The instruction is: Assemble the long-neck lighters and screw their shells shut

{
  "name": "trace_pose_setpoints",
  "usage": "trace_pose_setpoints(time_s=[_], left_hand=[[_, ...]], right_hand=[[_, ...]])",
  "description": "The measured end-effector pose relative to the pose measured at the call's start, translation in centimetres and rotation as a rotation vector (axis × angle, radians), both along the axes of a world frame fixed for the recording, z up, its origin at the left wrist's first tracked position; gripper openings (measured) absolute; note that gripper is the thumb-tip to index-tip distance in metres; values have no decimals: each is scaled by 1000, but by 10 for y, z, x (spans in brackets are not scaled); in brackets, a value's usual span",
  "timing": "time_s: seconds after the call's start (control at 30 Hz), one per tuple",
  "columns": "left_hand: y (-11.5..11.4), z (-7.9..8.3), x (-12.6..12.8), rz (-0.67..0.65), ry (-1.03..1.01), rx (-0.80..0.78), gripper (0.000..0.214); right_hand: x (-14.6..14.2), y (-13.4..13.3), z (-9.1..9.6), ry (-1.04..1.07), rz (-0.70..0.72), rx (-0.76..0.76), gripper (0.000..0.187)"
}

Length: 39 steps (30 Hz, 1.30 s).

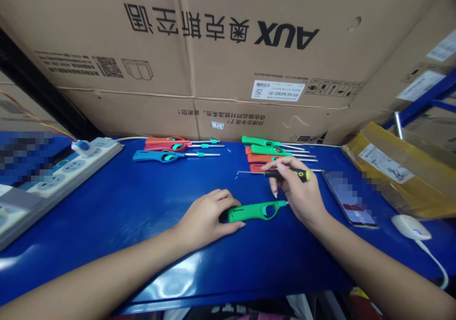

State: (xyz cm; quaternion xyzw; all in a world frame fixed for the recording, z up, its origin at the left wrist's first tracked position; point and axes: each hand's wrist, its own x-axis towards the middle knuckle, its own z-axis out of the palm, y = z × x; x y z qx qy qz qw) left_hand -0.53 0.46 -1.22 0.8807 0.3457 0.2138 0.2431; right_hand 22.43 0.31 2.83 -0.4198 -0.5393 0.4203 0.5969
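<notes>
A green lighter handle point(254, 211) lies flat on the blue table point(142, 206) in front of me. My left hand point(206, 218) is closed round its left end and holds it down. My right hand point(297, 192) grips a small black screwdriver point(288, 173) with a yellow-green end; its thin metal shaft point(249, 172) points left above the table. The right hand's lower fingers rest by the right end of the green handle.
Red and blue long-nozzle lighters point(171, 150) lie at the back left, green and red ones point(274, 151) at the back right. A white power strip point(64, 173) sits left. A phone point(347, 199), a white mouse point(409, 226) and a taped parcel point(399, 168) lie right. Large cardboard boxes point(228, 54) stand behind.
</notes>
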Motion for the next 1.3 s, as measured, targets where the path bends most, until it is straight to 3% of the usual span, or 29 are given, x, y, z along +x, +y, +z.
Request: trace_pose_setpoints(time_s=[0.17,0.3,0.4,0.87,1.3], left_hand=[[3,-2,0,68,-122,-67,27],[7,0,-1,217,-261,-81,25],[8,1,0,252,-313,-111,28],[8,-1,-2,166,-375,-168,15],[10,-5,-4,198,-375,-316,12]], right_hand=[[3,4,-15,232,-57,-92,23],[6,6,-19,326,9,-227,24],[6,5,-18,357,50,-266,23],[3,5,-21,338,198,-299,23],[3,6,-21,388,158,-322,23]])
